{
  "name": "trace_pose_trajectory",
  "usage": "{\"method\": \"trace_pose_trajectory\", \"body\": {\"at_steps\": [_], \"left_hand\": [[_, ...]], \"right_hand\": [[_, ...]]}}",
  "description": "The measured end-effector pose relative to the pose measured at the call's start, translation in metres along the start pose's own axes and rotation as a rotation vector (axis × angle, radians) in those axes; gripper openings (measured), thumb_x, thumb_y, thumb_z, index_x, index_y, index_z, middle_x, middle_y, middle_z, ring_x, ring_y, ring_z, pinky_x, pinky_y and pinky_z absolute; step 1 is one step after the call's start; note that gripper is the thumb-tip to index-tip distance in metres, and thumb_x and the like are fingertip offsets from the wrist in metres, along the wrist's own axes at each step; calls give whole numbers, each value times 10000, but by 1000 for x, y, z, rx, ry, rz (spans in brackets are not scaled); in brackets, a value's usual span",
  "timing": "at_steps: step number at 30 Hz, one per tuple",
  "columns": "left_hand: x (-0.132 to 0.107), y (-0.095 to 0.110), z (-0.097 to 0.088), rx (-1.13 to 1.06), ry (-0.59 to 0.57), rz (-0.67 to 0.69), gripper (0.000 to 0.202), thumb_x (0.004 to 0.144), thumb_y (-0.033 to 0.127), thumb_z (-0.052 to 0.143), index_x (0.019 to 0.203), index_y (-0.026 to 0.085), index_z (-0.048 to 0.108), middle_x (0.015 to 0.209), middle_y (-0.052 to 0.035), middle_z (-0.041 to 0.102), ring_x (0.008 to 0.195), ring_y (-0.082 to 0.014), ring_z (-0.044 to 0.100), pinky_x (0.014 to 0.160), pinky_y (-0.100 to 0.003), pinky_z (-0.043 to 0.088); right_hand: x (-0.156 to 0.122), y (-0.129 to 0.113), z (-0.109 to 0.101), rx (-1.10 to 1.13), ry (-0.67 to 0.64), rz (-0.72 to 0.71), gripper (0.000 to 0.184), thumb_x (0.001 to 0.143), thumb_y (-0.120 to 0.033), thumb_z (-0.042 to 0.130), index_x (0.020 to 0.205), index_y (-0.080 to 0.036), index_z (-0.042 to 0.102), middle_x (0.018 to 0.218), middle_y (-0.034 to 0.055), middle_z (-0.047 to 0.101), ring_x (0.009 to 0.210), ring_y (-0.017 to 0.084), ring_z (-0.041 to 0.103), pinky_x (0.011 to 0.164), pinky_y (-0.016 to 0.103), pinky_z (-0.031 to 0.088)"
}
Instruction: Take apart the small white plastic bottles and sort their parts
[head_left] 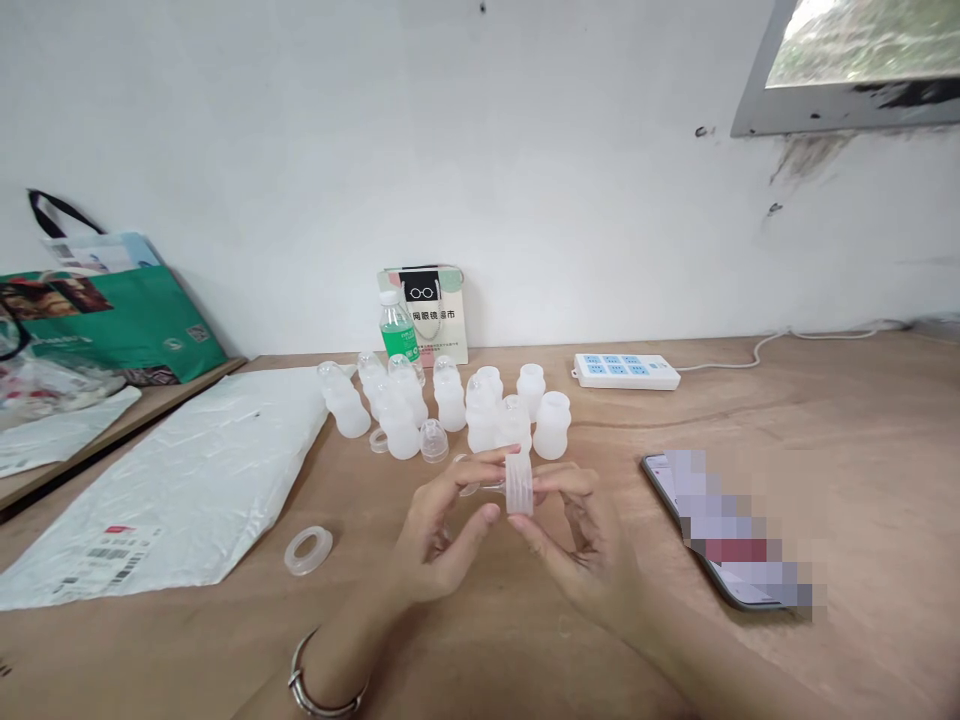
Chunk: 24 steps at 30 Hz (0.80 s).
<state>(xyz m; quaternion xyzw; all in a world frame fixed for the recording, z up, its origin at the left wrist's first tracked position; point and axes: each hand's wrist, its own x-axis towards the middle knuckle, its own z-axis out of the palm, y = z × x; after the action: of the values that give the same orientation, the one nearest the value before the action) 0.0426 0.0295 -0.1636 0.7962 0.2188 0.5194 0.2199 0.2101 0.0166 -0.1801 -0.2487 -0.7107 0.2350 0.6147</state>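
Observation:
In front of me, both hands hold a translucent white bottle screw ring [519, 484] on edge, with its ribbed side facing me. My right hand [585, 535] pinches it from the right between thumb and fingers. From the left, my left hand [448, 530] lays its fingertips on the ring's upper edge, its thumb a little apart from the ring. A clear piece, seemingly a nipple, sticks out of the ring to the left, partly hidden by fingers. Just behind stand several small white baby bottles [553, 428], some with clear domed caps. A loose clear cap [434, 441] sits among them.
Another translucent ring [308, 551] lies at left beside a white mailing bag [195, 480]. A phone [727, 540] lies at right. Toward the wall are a power strip [626, 372], a green-labelled drink bottle [397, 328] and a paper bag [448, 340]. A green bag [142, 325] stands far left.

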Motion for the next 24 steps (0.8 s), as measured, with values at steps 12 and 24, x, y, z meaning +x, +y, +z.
{"method": "trace_pose_trajectory", "body": {"at_steps": [12, 24], "left_hand": [[9, 1, 6, -272, 177, -253, 150, 843, 278, 618, 751, 167, 575, 972, -103, 728, 853, -188, 700, 712, -300, 585], [11, 0, 6, -181, 195, -292, 123, 841, 246, 601, 761, 155, 622, 896, -96, 733, 793, -178, 693, 679, -272, 572]], "right_hand": [[7, -1, -1, -191, 68, -10, 245, 779, -148, 667, 970, -301, 674, 1062, 51, 459, 996, 196, 547, 831, 353, 521], [7, -5, 0, 31, -36, 133, 376, 808, -152, 634, 1130, -284, 489, 1199, 63, 626, 1171, 213, 577, 976, 414, 498]]}}
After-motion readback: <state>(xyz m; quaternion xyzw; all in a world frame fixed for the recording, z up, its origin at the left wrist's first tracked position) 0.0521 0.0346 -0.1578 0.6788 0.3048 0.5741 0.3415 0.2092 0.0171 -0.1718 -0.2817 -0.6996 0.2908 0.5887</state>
